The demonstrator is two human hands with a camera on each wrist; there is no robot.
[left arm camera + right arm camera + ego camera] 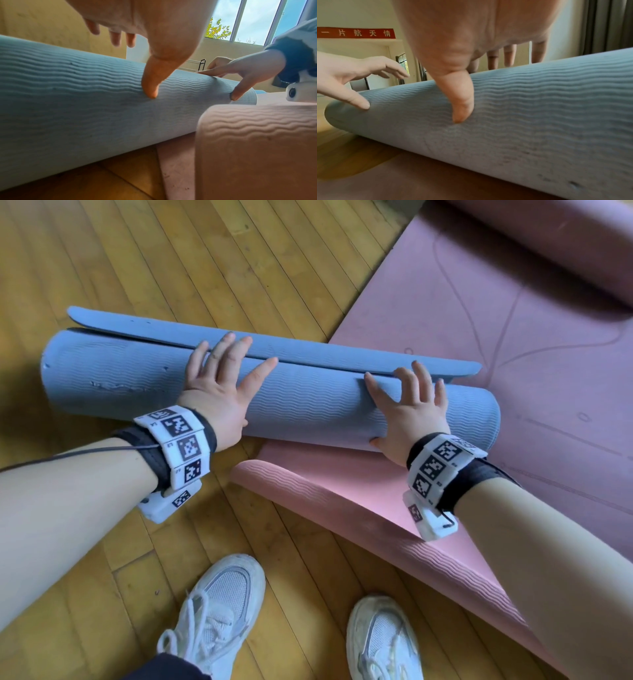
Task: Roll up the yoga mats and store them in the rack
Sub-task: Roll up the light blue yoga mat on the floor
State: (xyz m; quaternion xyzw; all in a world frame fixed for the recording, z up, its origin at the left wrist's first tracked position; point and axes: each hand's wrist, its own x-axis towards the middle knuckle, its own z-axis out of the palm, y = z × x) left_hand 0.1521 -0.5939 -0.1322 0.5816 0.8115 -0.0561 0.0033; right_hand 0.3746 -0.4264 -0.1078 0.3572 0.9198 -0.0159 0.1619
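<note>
Across mid-frame, my left hand (pixel 219 385) and right hand (pixel 409 402) press flat, fingers spread, gripping nothing, on the ribbed blue foam mat roll (pixel 144 378); I'd push evenly to tuck its loose flap (pixel 308 349) squarely.

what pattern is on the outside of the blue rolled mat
Fine wavy ridges running along the blue mat; the right wrist view shows them best.

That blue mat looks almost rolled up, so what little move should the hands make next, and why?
Probably one more push forward. Both the left hand and right hand rest spread on the blue mat, and a short flat flap lies unrolled beyond the fingers. Rolling over it would likely close the roll.
</note>
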